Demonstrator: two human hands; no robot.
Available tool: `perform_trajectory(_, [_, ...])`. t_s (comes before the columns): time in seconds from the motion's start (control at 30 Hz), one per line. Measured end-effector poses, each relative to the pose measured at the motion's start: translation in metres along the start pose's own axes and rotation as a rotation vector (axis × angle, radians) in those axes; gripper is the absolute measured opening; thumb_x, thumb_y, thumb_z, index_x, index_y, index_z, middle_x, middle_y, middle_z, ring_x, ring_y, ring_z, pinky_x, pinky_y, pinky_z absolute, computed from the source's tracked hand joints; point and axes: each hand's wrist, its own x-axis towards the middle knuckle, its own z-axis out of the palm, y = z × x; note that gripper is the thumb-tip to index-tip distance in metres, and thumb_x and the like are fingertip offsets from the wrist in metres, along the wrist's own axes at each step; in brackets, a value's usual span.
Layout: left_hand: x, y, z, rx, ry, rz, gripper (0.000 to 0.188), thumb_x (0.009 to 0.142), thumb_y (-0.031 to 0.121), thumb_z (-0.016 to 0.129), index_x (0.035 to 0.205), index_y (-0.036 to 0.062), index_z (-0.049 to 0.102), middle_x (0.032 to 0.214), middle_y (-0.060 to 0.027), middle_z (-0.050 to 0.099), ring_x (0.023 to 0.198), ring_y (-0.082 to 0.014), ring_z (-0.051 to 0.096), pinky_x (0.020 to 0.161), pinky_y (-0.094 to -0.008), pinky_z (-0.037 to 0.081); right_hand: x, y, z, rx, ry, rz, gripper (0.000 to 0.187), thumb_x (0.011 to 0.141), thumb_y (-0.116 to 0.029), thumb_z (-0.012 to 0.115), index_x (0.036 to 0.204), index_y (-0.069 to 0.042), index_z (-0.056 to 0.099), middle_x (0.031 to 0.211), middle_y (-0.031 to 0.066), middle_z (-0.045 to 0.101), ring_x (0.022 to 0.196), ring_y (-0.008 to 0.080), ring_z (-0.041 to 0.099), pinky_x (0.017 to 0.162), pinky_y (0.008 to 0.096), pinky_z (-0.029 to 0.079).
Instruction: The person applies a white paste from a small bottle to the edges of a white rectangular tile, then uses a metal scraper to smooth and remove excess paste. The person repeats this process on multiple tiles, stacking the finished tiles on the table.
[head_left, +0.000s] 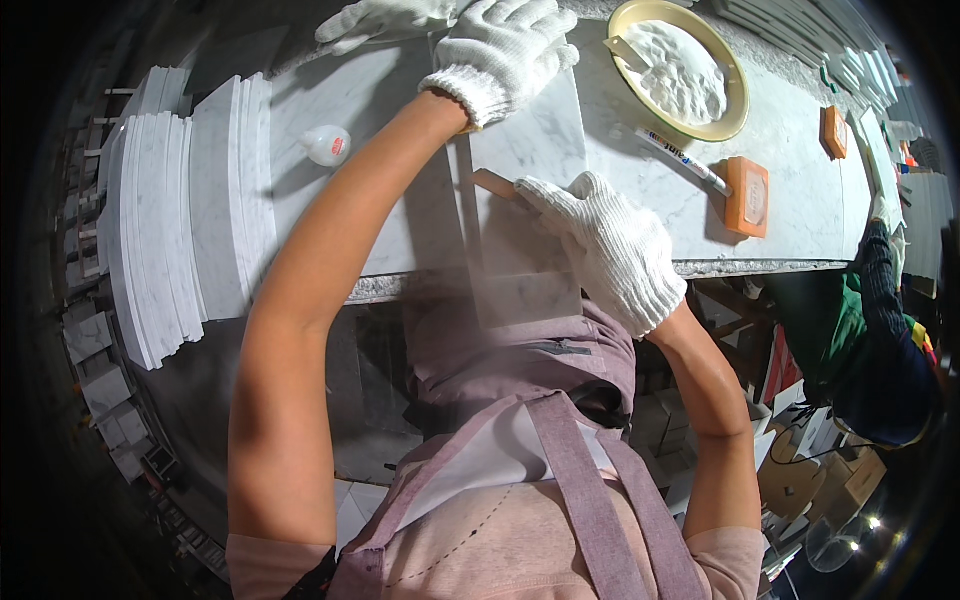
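A long white-grey marble tile (525, 145) lies on the work table, its near end jutting past the front edge towards my apron. At the tile's far end, my left hand (505, 55) rests in a white knitted glove, fingers stretched out flat over the stone. My right hand (615, 245), gloved the same way, is closed around a thin brownish bar (495, 184) against the tile's surface. My fingers hide most of the bar, and I cannot make out its exact kind.
Left of the tile stand a small clear bottle (327, 146) and stacked marble tiles (155, 230). To the right are a bowl of white powder (690, 75), a paint marker (685, 160) and orange blocks (748, 197). A white glove (385, 20) shows at the far edge. A person (850, 330) works at right.
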Motion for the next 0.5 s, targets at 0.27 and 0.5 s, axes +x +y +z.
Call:
perform_trajectory(0.27, [-0.002, -0.002, 0.003, 0.058, 0.124, 0.035, 0.046, 0.094, 0.042, 0.062, 0.130, 0.0132, 0.066, 0.134, -0.0148, 0.061, 0.130, -0.0368, 0.051, 0.114, -0.0542, 0.037, 0.012, 0.023, -0.002, 0.418, -0.120, -0.042, 0.049, 0.094, -0.018, 0.067, 0.143, -0.021, 0.064, 0.105, 0.0156, 0.070, 0.088, 0.0334, 0.072, 0.077, 0.0415, 0.059])
perform_trajectory(0.5, [-0.003, -0.006, 0.017, 0.117, 0.110, 0.029, 0.047, 0.094, 0.044, 0.062, 0.130, 0.0140, 0.066, 0.136, -0.0144, 0.061, 0.132, -0.0363, 0.051, 0.116, -0.0557, 0.035, 0.011, 0.017, -0.005, 0.126, -0.006, -0.092, 0.046, 0.096, -0.007, 0.064, 0.136, -0.027, 0.072, 0.099, 0.0137, 0.065, 0.089, 0.0348, 0.069, 0.079, 0.0423, 0.056])
